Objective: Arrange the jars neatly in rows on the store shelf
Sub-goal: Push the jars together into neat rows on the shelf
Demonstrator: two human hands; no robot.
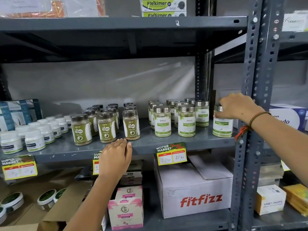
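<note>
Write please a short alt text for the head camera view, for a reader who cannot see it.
A person's right hand grips a steel-lidded jar standing apart at the right end of a grey shelf, beside a cluster of matching jars. The left hand rests flat on the shelf edge, in front of rows of dark-lidded jars; white tubs stand further left.

- You have bare shelf (146,140) between the brown-lidded jars (106,126) and the steel-lidded jars (175,118): a lane running near to far.
- A narrower gap separates that steel-lidded group from the lone jar (222,126) at right.
- The upright post (250,80) blocks the right end.
- The near shelf edge lies open.
- White tubs (33,135) crowd the left.
</note>
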